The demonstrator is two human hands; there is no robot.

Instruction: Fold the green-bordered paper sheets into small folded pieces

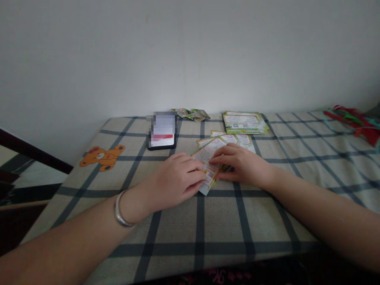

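Both hands rest on a printed paper leaflet (208, 156) lying on the checked cloth (225, 221). My left hand (175, 180), with a silver bangle on its wrist, has its fingers curled and pressed onto the leaflet's near left edge. My right hand (240, 164) lies over the leaflet's right side, fingers together and bent onto the paper. More leaflets (237, 139) fan out from beneath, just beyond the hands.
A stack of green-edged leaflets (245, 122) lies at the back. Folded paper pieces (192, 114) sit by the wall. A phone (162, 130) lies back left. A bear print (102, 157) marks the cloth. Red and green strips (356, 120) lie far right.
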